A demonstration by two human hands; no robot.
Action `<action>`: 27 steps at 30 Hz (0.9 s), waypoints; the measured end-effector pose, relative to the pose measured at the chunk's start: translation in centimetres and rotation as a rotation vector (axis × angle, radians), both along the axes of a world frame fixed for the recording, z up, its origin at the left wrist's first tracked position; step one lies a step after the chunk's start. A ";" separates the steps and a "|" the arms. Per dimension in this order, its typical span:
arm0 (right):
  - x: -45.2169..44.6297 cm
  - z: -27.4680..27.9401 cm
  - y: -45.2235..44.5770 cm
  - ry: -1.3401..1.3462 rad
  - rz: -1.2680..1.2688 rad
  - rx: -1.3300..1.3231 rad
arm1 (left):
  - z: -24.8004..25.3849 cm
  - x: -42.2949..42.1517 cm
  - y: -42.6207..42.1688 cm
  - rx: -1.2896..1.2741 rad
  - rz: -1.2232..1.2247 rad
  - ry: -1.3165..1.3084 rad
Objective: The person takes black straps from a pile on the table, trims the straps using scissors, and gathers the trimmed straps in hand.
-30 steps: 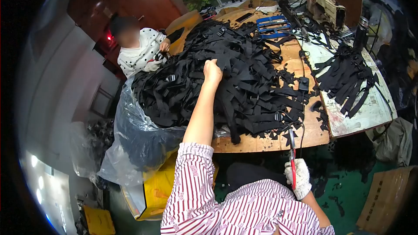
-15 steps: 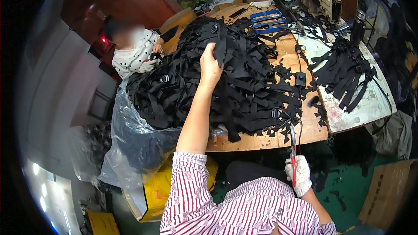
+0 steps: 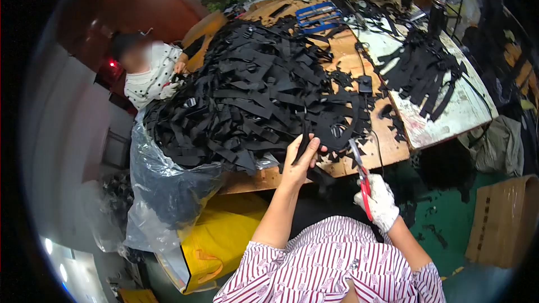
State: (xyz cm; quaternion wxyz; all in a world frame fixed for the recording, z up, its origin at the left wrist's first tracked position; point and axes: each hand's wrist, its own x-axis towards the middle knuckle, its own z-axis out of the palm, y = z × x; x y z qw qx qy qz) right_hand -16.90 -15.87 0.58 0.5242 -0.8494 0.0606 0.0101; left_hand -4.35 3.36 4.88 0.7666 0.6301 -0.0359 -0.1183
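L hand [image 3: 301, 160] back off pile [image 3: 241, 90], fingers round strap [image 3: 327, 136] nr bench [image 3: 394, 152] edge; gloved R hand [image 3: 378, 206] grips snips [image 3: 365, 189]. Strap now nr blades [image 3: 355, 150], i.e. work brought to snips.

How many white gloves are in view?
2: the glove on the wearer's right hand and a co-worker's glove left of the pile. More may be hidden.

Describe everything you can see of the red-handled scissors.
The scissors have red handles and silvery, metal-looking blades. The white-gloved right hand grips the handles. They slant slightly left, tip forward, over the near edge of the wooden table, close to black straps; whether the tip touches a strap, or how far the blades are open, is unclear.
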 end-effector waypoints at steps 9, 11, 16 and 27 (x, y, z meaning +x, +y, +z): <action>0.7 1.0 0.9 0.019 0.089 -0.199 | -0.6 -1.6 -0.3 0.040 0.000 0.031; 0.7 0.4 0.7 0.054 0.098 -0.149 | -0.7 -2.3 -0.7 0.084 -0.051 0.018; 1.0 0.9 0.4 -0.004 0.065 -0.119 | -0.9 -3.3 -1.7 0.168 -0.088 0.013; 0.4 -0.6 0.9 0.005 0.078 0.036 | -1.1 -2.9 -1.3 0.349 -0.051 -0.060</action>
